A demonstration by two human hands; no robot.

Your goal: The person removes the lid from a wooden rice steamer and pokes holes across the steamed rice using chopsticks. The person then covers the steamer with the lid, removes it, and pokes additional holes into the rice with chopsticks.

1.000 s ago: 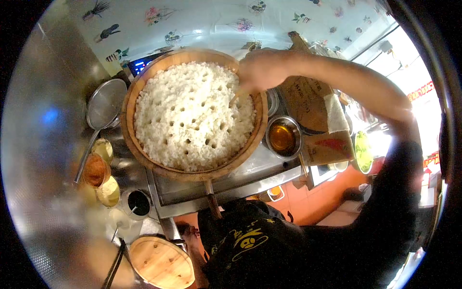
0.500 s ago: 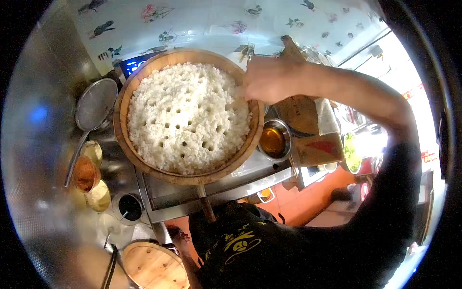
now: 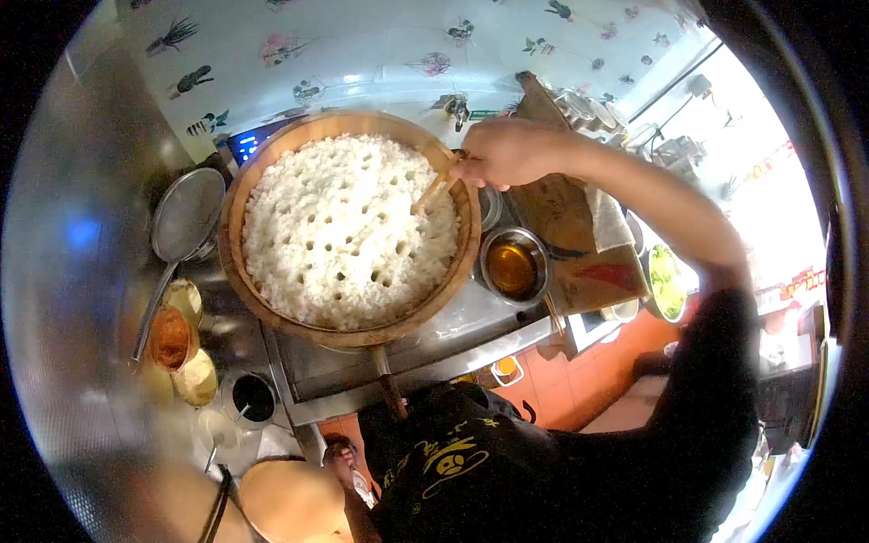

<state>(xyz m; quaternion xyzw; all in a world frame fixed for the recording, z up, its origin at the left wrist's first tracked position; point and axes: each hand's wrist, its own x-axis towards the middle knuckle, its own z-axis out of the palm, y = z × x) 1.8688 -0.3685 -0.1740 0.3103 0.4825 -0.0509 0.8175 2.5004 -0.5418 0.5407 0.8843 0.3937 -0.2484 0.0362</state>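
A round wooden tub (image 3: 237, 195) is heaped with white rice (image 3: 335, 226), its surface dotted with several small holes. Above the tub's right rim is my right hand (image 3: 507, 152), fingers closed around wooden chopsticks (image 3: 437, 188). The chopsticks slant down to the left, and their tips touch the rice. Low beside my dark apron, my left hand (image 3: 340, 459) hangs well away from the tub. It is small and dim here, so its fingers are hard to make out.
Right of the tub stand a metal bowl of amber liquid (image 3: 514, 265) and a cardboard box (image 3: 588, 281). A long-handled strainer (image 3: 188, 213) lies on the left, above several seasoning containers and a pot of dark liquid (image 3: 252, 395). A round wooden board (image 3: 290, 498) is at bottom left.
The chopsticks in my right hand now show clearly, slanting into the rice near the right side. My right wrist has turned, and the view has shifted slightly.
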